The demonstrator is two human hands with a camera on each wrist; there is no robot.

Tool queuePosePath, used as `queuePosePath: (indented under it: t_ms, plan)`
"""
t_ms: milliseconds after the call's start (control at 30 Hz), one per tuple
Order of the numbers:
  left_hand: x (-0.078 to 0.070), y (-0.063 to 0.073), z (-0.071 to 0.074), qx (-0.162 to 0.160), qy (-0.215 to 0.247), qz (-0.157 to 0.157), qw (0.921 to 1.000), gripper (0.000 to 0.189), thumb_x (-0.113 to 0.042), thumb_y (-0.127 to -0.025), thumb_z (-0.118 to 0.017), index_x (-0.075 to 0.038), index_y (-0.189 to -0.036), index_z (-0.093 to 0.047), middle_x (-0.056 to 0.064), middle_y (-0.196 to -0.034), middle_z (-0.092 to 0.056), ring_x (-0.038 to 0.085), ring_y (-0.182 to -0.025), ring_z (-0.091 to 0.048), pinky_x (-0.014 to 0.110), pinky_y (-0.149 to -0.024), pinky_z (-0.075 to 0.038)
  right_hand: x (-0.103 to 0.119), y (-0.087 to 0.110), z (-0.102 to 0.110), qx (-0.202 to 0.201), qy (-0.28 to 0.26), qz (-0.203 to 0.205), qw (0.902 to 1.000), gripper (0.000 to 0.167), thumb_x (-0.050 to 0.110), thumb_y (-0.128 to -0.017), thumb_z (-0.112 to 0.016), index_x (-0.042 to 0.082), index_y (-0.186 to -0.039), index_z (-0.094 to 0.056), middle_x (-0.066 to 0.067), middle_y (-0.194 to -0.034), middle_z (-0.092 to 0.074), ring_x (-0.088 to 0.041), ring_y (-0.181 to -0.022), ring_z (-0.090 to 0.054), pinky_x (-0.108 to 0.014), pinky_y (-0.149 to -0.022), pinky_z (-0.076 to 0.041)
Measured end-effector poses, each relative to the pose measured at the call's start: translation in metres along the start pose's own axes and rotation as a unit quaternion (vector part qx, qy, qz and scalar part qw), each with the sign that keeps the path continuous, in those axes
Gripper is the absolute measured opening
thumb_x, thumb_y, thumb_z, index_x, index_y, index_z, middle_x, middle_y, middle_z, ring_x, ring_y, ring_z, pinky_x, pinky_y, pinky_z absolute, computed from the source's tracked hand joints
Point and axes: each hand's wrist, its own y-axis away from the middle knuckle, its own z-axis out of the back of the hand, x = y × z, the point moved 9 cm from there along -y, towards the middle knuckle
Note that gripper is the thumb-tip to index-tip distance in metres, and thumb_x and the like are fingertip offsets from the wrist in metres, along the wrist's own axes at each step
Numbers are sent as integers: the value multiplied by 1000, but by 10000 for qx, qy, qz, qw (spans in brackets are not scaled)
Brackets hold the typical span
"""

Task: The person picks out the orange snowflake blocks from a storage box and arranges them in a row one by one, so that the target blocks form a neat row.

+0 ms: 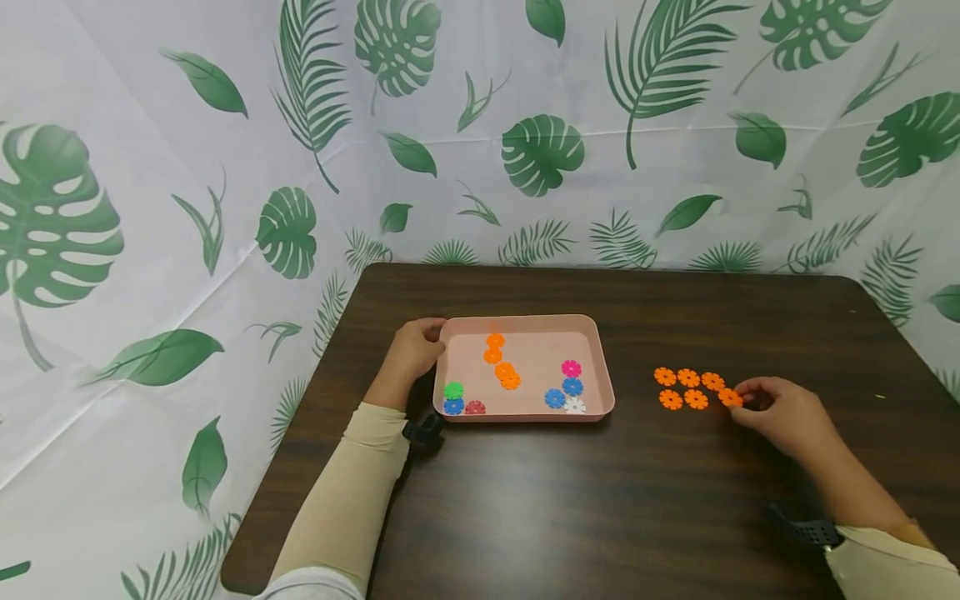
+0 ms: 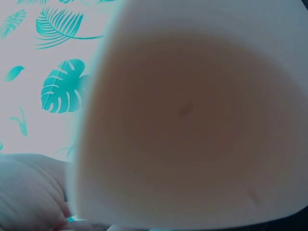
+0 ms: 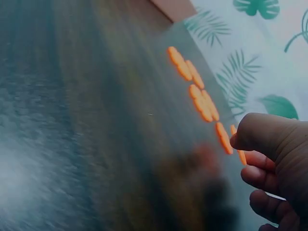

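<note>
My left hand [image 1: 416,346] holds the upper left corner of a pink tray [image 1: 525,325], thumb at the rim. The tray carries flower-shaped plastic discs: several orange discs [image 1: 505,371], a green disc [image 1: 453,390], a magenta disc [image 1: 572,368], a white disc [image 1: 574,406], a red disc [image 1: 475,407] and blue discs [image 1: 555,398]. To its right, more orange discs [image 1: 671,400] lie in two short rows on the table. At their right end my right hand [image 1: 783,417] pinches one orange disc [image 1: 731,397] between thumb and fingers, seen edge-on in the right wrist view.
The dark wooden table [image 1: 562,500] reaches back to a white leaf-patterned curtain [image 1: 465,192]. Each wrist wears a black strap, as on the right wrist [image 1: 817,533]. A blurred pale surface [image 2: 192,120] fills most of the left wrist view.
</note>
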Motion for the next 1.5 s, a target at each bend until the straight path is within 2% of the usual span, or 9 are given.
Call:
queuePosePath:
  t_ms: [233,633,933,1133,1300,1500]
  plan:
    - [-2,1,0,66,59,-55,9999,52,-9,-94,-64,-12,-145,-61,17,-126,-69,33,-112,-67,48,-90,-58,3,1,-5,-22,85,50,9999,38,27,-85,-83,-1,-109,-72,-15,-98,-66,-22,-77,-53,-35,-65,-41]
    - [-3,2,2,76,143,94,9998,51,-9,-94,-65,-12,-145,-62,17,-127,-69,33,-111,-67,48,-92,-58,6,1,-8,-48,48,118,9999,34,25,-85,-83,-2,-104,-73,-14,-96,-65,-26,-83,-55,-37,-69,-42]
    - [-1,2,2,70,212,182,9996,50,-10,-95,-65,-14,-145,-62,17,-129,-68,33,-110,-68,49,-91,-59,6,2,-7,-68,70,147,9998,37,29,-86,-84,-2,-104,-72,-13,-95,-64,-23,-79,-53,-36,-66,-42]
    - [2,1,0,50,165,182,9997,50,-12,-94,-65,-15,-144,-63,16,-127,-68,33,-110,-67,49,-91,-59,6,-1,-1,-73,-146,50,9999,45,37,-90,-81,-1,-112,-72,-18,-103,-68,-29,-87,-60,-36,-67,-45]
    - [4,1,-2,53,155,270,9995,50,-12,-94,-66,-15,-144,-63,16,-128,-68,32,-111,-67,49,-94,-58,21,-9,7,-98,-413,-2,9991,53,43,-94,-75,-1,-123,-69,-25,-116,-67,-37,-100,-61,-39,-71,-50]
    - [4,1,-2,46,215,294,9993,51,-11,-94,-66,-16,-144,-63,15,-128,-68,33,-112,-66,50,-95,-57,67,-25,10,-27,-674,252,9974,57,44,-93,-76,1,-129,-67,-24,-124,-63,-38,-107,-59,-47,-79,-54]
